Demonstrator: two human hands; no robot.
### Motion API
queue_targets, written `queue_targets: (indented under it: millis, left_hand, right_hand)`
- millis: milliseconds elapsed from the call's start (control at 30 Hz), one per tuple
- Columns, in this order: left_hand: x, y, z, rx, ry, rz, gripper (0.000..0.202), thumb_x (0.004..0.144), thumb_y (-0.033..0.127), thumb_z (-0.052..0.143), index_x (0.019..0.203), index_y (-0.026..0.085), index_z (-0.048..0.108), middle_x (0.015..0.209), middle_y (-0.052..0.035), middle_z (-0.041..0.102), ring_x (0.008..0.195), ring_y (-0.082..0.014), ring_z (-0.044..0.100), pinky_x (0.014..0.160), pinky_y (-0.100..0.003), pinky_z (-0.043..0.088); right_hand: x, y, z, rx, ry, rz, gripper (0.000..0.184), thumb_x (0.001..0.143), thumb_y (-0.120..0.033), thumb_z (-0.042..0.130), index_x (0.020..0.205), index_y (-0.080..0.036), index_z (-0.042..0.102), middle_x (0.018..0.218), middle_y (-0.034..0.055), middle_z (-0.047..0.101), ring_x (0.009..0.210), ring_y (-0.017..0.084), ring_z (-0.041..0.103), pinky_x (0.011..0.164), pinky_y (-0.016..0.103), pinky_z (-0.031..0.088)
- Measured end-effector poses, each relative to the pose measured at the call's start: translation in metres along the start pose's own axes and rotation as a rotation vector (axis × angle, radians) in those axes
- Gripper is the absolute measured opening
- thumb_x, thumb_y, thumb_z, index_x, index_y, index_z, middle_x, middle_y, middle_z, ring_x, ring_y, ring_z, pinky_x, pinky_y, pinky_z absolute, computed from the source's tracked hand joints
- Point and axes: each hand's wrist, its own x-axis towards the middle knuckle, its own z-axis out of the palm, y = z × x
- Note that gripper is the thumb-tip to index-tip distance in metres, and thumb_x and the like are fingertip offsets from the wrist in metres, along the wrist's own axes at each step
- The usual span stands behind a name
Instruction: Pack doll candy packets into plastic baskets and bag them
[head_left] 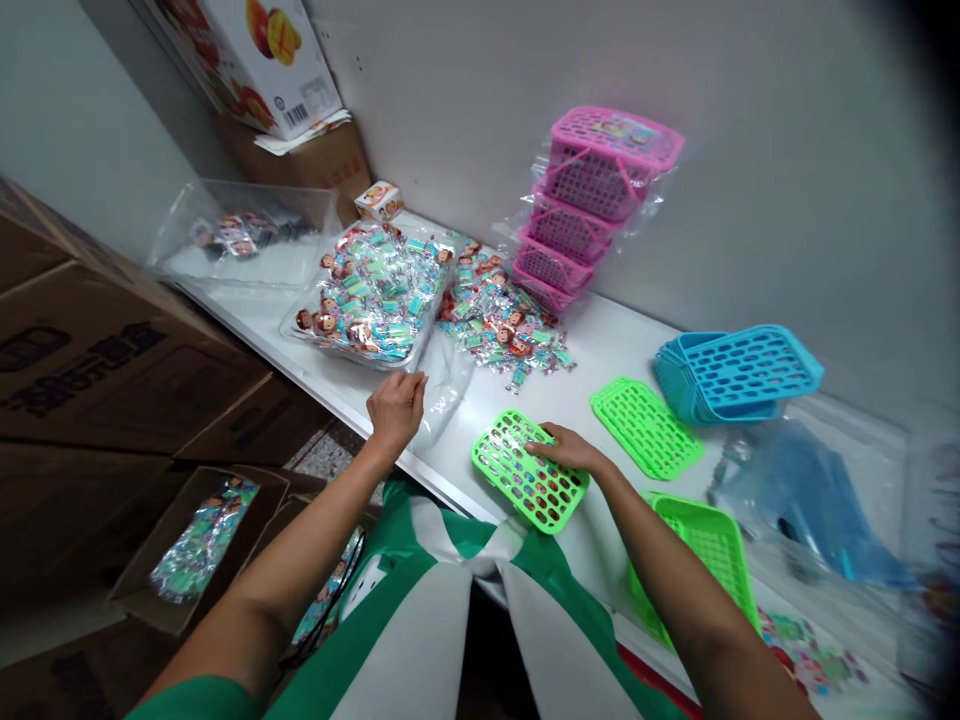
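My left hand [397, 408] is curled into a fist above the table edge, near a clear plastic bag [448, 385]; whatever it may hold is hidden. With the thumb on top, my right hand [566, 447] grips a bright green basket [517, 462] closed by a slotted lid. Small colourful pieces show through the slots. Beyond my left hand stands a clear tray [412, 362] heaped with shiny wrapped packets printed with cartoon figures. More such packets [499, 315] lie loose beside it. A separate green lid [646, 427] lies flat to the right of my right hand.
Green baskets [709, 550] sit by my right forearm, with blue baskets [735, 375] behind. Stacked pink baskets [585, 200] lean at the wall. A plastic bag [817, 500] lies right. Cardboard boxes [97, 370] fill the left; an open carton [247, 500] holds packets.
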Motion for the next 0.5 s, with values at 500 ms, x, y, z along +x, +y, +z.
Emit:
queue_targets:
  millis: [500]
  left_hand:
    - [-0.036, -0.031, 0.056, 0.105, -0.437, -0.107, 0.011, 0.078, 0.026, 0.062, 0.068, 0.023, 0.062, 0.079, -0.0071, 0.058, 0.088, -0.0216, 0.054, 0.076, -0.027, 0.036]
  right_hand:
    - [-0.002, 0.018, 0.013, 0.447, -0.364, 0.184, 0.055, 0.066, -0.056, 0.072, 0.100, -0.015, 0.063, 0.092, 0.0087, 0.071, 0.079, 0.023, 0.067, 0.074, 0.036, 0.054]
